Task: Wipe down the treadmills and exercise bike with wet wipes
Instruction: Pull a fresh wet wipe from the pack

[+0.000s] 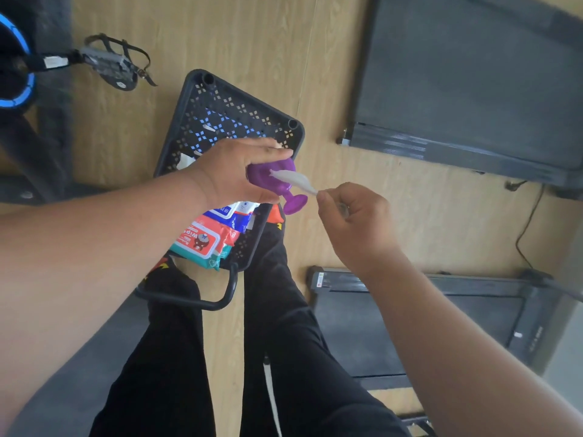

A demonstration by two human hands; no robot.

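My left hand [235, 173] grips a purple wipe canister [273, 178] with its flip lid [295, 203] hanging open, held over the black cart basket [192, 96]. A white wet wipe [293, 180] stretches out of the canister's top. My right hand [353, 220] pinches the wipe's free end just right of the canister. Treadmill decks lie on the wooden floor at the upper right [467, 77] and the lower right [410, 323]. The exercise bike's blue-rimmed wheel [19, 74] and pedal [110, 63] show at the upper left.
Packs of wet wipes, one red and white [200, 239] and one blue [235, 216], lie in the near end of the basket. The cart handle [202, 302] sits against my black trouser legs [277, 326]. A black cable [530, 222] trails on the floor between the treadmills.
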